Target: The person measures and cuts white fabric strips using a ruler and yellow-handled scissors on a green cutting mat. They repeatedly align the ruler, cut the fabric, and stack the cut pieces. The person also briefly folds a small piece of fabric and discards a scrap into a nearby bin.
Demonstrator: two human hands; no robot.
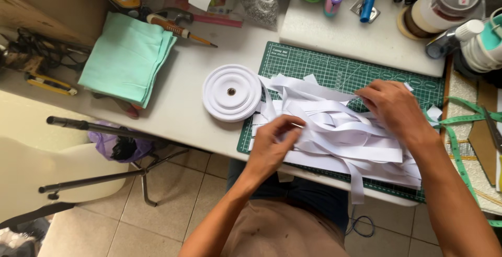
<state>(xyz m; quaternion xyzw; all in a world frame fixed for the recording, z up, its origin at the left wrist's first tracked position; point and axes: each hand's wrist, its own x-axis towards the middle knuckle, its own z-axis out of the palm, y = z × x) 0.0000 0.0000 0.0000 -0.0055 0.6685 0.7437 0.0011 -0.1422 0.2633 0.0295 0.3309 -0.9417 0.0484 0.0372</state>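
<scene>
Right now you are pinching a white ribbon strip with your left hand, while your right hand, fingers spread, is pressing the loose pile onto the green cutting mat, likely steadying it, beside the ribbon spool.

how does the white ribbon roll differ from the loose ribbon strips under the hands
The white ribbon roll is wound tight into a flat round disc; the loose ribbon strips lie tangled in a heap. The roll sits on the bare table, untouched; the strips lie on the green cutting mat, with the left hand and right hand on them. Both are white.
</scene>
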